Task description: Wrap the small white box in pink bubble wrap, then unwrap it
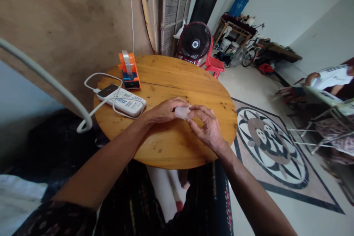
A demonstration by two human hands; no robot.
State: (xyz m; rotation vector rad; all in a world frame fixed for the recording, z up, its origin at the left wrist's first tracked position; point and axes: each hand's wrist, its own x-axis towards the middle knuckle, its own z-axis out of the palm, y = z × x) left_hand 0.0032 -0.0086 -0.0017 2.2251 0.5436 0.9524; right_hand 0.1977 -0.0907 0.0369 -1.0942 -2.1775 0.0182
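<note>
Between my two hands, above the middle of the round wooden table [166,155], is a small whitish translucent piece [182,112]. My left hand [166,110] grips its left end, the fingers curled round it. On the other side, my right hand [206,123] pinches the right end between thumb and fingers. Both hands are low over the tabletop. What the piece is made of is too small to tell.
An orange tape dispenser [129,72] and a white power bank [128,103] with a looping cable occupy the table's left side. Beyond the far edge are a fan [195,44] and a red chair [214,62]. A person in white [332,77] is at the far right.
</note>
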